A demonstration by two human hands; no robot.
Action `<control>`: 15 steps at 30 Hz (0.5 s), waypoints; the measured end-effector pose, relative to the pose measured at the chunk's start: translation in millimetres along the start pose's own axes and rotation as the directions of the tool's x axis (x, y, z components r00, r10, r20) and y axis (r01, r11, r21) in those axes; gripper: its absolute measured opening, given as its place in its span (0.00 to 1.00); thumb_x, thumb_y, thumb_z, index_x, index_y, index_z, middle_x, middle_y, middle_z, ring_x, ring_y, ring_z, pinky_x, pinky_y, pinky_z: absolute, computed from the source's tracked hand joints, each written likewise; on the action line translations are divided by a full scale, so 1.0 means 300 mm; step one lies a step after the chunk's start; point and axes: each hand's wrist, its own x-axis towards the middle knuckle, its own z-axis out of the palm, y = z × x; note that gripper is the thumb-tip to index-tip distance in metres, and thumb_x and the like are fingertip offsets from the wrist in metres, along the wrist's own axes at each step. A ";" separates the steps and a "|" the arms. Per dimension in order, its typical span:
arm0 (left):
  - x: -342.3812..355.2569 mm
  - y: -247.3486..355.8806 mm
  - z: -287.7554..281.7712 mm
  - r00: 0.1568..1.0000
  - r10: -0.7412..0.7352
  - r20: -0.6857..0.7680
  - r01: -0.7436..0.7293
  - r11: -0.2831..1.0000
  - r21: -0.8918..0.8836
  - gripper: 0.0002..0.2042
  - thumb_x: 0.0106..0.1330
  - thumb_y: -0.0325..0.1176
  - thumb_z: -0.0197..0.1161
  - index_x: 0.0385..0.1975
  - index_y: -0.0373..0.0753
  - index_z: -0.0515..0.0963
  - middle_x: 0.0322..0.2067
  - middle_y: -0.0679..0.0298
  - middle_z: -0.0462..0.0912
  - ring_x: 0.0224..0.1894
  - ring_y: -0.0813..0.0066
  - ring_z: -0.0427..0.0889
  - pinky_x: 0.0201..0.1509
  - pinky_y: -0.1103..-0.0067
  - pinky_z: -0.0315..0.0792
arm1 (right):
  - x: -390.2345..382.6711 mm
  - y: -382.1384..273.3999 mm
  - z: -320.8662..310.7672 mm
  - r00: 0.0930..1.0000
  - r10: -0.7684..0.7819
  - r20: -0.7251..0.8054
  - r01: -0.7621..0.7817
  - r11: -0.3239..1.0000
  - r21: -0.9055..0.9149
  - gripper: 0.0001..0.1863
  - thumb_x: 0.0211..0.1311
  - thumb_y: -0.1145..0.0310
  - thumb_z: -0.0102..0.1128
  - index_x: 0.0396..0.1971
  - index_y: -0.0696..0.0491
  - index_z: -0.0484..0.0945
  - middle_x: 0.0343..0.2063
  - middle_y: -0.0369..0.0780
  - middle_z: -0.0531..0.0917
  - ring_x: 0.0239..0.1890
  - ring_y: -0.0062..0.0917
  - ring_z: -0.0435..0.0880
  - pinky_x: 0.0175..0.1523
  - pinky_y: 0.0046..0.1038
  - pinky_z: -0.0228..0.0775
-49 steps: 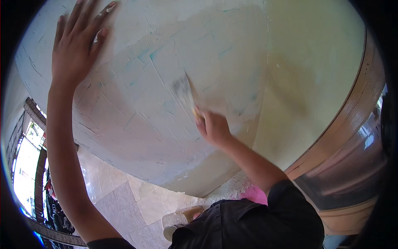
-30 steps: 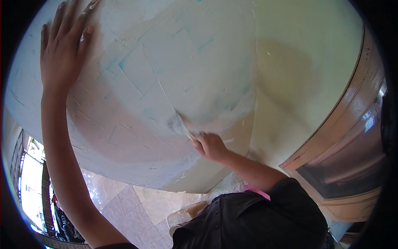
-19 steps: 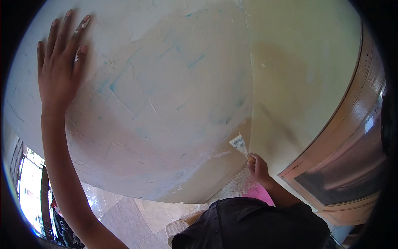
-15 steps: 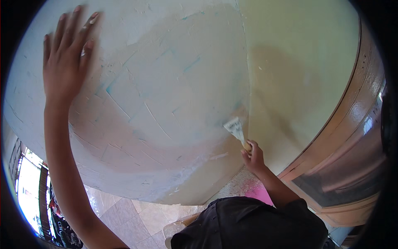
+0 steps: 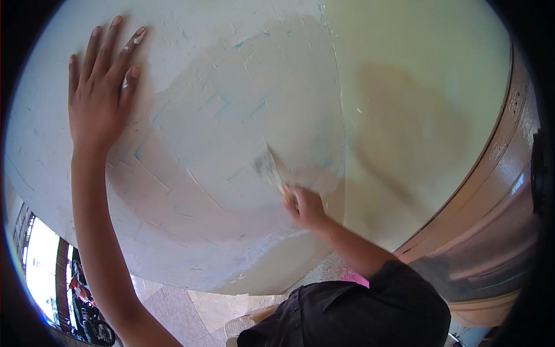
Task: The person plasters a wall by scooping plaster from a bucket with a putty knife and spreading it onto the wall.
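My right hand point(image 5: 305, 207) is closed round the handle of a putty knife point(image 5: 269, 168), whose wide blade lies against the wall point(image 5: 219, 139) and is smeared by motion. The wall carries a patchy pale filler with thin ridges, scrape lines and bluish marks. Up at the left, my left hand point(image 5: 99, 98) rests with its fingers spread on the wall. White filler sticks to the index finger and near the thumb.
A yellowish-green wall point(image 5: 416, 115) meets the pale one at a corner right of the knife. Beyond it stands wooden furniture point(image 5: 491, 191). Below are floor tiles point(image 5: 173, 309) and a pink object point(image 5: 355, 279). A motorcycle point(image 5: 95, 324) shows at the lower left.
My right hand has moved the putty knife leftward and slightly up across the pale wall, away from the corner. My left hand sits a little lower and further right in view, fingers still spread.
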 end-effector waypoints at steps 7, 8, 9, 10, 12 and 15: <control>0.000 0.009 0.011 0.999 -0.004 0.032 0.003 0.999 0.035 0.25 0.70 0.59 0.32 0.65 0.70 0.62 0.70 0.80 0.54 0.73 0.75 0.49 0.76 0.62 0.41 | -0.330 0.193 -0.156 0.987 0.150 0.055 -0.147 0.988 -0.053 0.18 0.63 0.65 0.58 0.49 0.59 0.71 0.40 0.51 0.81 0.37 0.45 0.83 0.42 0.39 0.75; -0.004 0.002 0.010 0.999 -0.004 0.044 0.001 0.997 0.071 0.25 0.70 0.59 0.32 0.65 0.70 0.63 0.70 0.80 0.54 0.73 0.75 0.49 0.76 0.62 0.41 | -0.248 0.203 -0.178 0.987 0.146 0.061 -0.145 0.989 -0.020 0.19 0.63 0.65 0.58 0.50 0.59 0.69 0.40 0.51 0.81 0.37 0.46 0.83 0.42 0.39 0.75; -0.005 0.006 0.010 0.999 -0.004 0.046 0.001 0.998 0.066 0.25 0.70 0.59 0.32 0.65 0.70 0.63 0.70 0.80 0.54 0.73 0.75 0.49 0.76 0.62 0.41 | -0.136 0.215 -0.206 0.988 0.143 0.063 -0.144 0.990 0.006 0.20 0.62 0.66 0.58 0.51 0.58 0.68 0.40 0.52 0.81 0.38 0.46 0.83 0.42 0.39 0.75; 0.003 0.011 0.006 0.999 -0.007 0.048 0.004 0.997 0.078 0.25 0.71 0.59 0.32 0.65 0.69 0.63 0.70 0.79 0.55 0.73 0.74 0.49 0.76 0.61 0.42 | -0.028 0.234 -0.230 0.996 0.086 -0.004 -0.086 0.996 0.017 0.20 0.63 0.66 0.58 0.51 0.58 0.68 0.41 0.52 0.81 0.37 0.46 0.83 0.42 0.39 0.75; 0.014 0.017 0.013 0.999 -0.019 0.044 0.015 0.996 0.090 0.25 0.71 0.59 0.32 0.65 0.69 0.63 0.70 0.79 0.55 0.73 0.74 0.50 0.76 0.61 0.42 | 0.199 0.245 -0.272 0.987 -0.054 -0.150 0.055 0.998 0.000 0.21 0.63 0.66 0.57 0.52 0.58 0.67 0.41 0.51 0.81 0.35 0.46 0.83 0.41 0.39 0.75; 0.000 0.008 0.041 1.000 0.000 0.005 0.000 0.998 0.070 0.25 0.71 0.58 0.33 0.65 0.68 0.62 0.70 0.77 0.56 0.73 0.73 0.50 0.75 0.60 0.42 | 0.445 0.170 -0.316 0.980 0.087 -0.180 -0.056 0.984 0.167 0.20 0.65 0.64 0.55 0.53 0.57 0.66 0.39 0.50 0.82 0.30 0.43 0.83 0.38 0.39 0.75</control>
